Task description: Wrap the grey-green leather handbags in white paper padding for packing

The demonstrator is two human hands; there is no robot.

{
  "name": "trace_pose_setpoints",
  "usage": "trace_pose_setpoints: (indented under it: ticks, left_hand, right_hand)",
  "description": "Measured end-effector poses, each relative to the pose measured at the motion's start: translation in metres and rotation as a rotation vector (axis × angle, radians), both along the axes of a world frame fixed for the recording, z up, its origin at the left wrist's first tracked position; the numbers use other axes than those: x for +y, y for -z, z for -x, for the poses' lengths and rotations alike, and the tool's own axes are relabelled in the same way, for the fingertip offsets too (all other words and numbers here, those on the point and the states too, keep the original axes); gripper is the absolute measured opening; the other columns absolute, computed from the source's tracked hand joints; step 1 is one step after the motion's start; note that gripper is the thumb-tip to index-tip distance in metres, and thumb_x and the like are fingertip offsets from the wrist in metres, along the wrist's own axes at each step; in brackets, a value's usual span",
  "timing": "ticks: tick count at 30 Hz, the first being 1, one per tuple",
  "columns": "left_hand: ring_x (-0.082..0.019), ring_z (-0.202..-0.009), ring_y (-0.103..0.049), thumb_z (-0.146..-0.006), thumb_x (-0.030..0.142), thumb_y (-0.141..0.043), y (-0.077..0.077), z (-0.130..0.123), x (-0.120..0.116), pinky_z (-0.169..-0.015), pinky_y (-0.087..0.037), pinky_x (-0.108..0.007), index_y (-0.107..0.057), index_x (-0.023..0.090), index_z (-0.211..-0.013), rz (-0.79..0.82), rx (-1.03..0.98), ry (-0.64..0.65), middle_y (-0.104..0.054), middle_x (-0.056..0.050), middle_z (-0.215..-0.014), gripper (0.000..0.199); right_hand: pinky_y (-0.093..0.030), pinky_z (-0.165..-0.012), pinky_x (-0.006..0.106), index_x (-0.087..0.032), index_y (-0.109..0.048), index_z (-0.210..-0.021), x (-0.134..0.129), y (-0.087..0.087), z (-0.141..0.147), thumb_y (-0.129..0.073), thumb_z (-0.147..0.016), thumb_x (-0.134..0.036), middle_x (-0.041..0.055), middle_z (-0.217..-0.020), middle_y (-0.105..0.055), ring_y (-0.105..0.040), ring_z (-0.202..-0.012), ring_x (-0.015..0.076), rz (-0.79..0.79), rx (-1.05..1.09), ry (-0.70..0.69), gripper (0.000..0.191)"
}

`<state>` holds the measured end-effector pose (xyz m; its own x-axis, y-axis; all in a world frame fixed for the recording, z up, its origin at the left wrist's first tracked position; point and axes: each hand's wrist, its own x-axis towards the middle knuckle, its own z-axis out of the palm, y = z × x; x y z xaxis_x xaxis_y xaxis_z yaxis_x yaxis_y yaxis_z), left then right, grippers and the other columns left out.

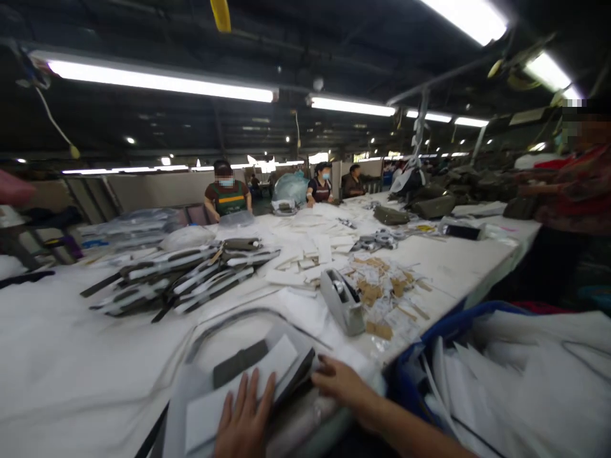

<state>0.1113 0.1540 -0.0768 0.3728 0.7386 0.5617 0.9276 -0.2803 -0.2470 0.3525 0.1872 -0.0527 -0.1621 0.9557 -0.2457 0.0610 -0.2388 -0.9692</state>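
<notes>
White panel (207, 410) lies nearside-left of tape dispenser (341, 302) | left hand (245, 413) flat on panel, fingers extended | right hand (341, 381) nearside of dispenser, fingers bent, grip unclear

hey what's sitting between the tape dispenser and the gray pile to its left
In the head view, scattered white pieces lie between the tape dispenser and the gray pile.

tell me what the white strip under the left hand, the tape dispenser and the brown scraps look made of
White strip: matte foam or stiff card, perhaps; flat face, straight edges.
Tape dispenser: likely hard grey plastic, smooth; moulded-looking body.
Brown scraps: probably cardboard or thick paper, dull; tan, flat, irregular bits.
</notes>
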Motion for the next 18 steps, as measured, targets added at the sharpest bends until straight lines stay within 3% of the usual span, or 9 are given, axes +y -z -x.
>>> trace_pose_setpoints:
  ticks: [2,4,7,10,15,18]
  left_hand:
    - [-0.030,-0.138,-0.043,-0.085,-0.001,-0.044,-0.013,0.004,-0.012,-0.108,-0.043,-0.049,-0.027,0.029,-0.150,0.078,0.026,0.017,-0.043,-0.009,-0.151,0.074]
    - [-0.031,-0.138,-0.042,-0.090,0.006,-0.045,-0.020,0.008,-0.018,-0.109,-0.042,-0.050,-0.035,0.026,-0.149,0.094,0.011,0.037,-0.043,-0.011,-0.151,0.063]
    - [-0.032,-0.140,-0.038,-0.094,0.010,-0.045,-0.021,0.013,-0.020,-0.112,-0.038,-0.050,-0.037,0.026,-0.148,0.106,-0.026,0.048,-0.041,-0.011,-0.152,0.058]
    - [-0.031,-0.142,-0.034,-0.095,0.012,-0.045,-0.019,0.016,-0.023,-0.114,-0.035,-0.051,-0.035,0.026,-0.150,0.099,-0.046,0.049,-0.038,-0.010,-0.154,0.057]
    - [-0.035,-0.146,-0.026,-0.092,0.030,-0.058,-0.021,0.017,-0.026,-0.116,-0.031,-0.054,-0.028,0.018,-0.152,0.119,-0.106,0.072,-0.027,-0.013,-0.159,0.068]
    - [-0.034,-0.145,-0.029,-0.094,0.029,-0.056,-0.020,0.020,-0.023,-0.114,-0.033,-0.052,-0.027,0.017,-0.152,0.066,-0.106,0.059,-0.029,-0.015,-0.158,0.066]
  right_hand:
    - [-0.051,-0.089,0.042,-0.013,-0.070,-0.098,-0.008,-0.020,0.008,-0.072,-0.067,-0.044,0.0079,-0.092,-0.073,-0.067,-0.093,0.0263,-0.021,-0.099,-0.026,0.044]
    - [-0.047,-0.096,0.040,-0.016,-0.068,-0.097,-0.015,-0.030,0.015,-0.073,-0.067,-0.036,0.0050,-0.096,-0.073,-0.065,-0.098,0.0243,0.012,-0.062,-0.003,0.036]
    - [-0.046,-0.098,0.035,-0.022,-0.063,-0.106,-0.026,-0.036,0.030,-0.073,-0.069,-0.029,0.0026,-0.108,-0.072,-0.064,-0.105,0.0205,0.081,0.212,0.056,0.039]
    - [-0.051,-0.091,0.033,-0.024,-0.059,-0.104,-0.034,-0.039,0.044,-0.073,-0.067,-0.020,0.0020,-0.105,-0.072,-0.067,-0.097,0.0184,0.178,0.422,0.156,0.040]
    - [-0.055,-0.087,0.034,-0.021,-0.058,-0.099,-0.035,-0.044,0.062,-0.072,-0.065,-0.017,0.0029,-0.096,-0.072,-0.069,-0.088,0.0184,0.142,0.524,0.259,0.037]
    - [-0.056,-0.089,0.033,-0.020,-0.060,-0.101,-0.032,-0.044,0.064,-0.074,-0.066,-0.020,0.0032,-0.099,-0.072,-0.069,-0.093,0.0182,0.066,0.527,0.221,0.038]
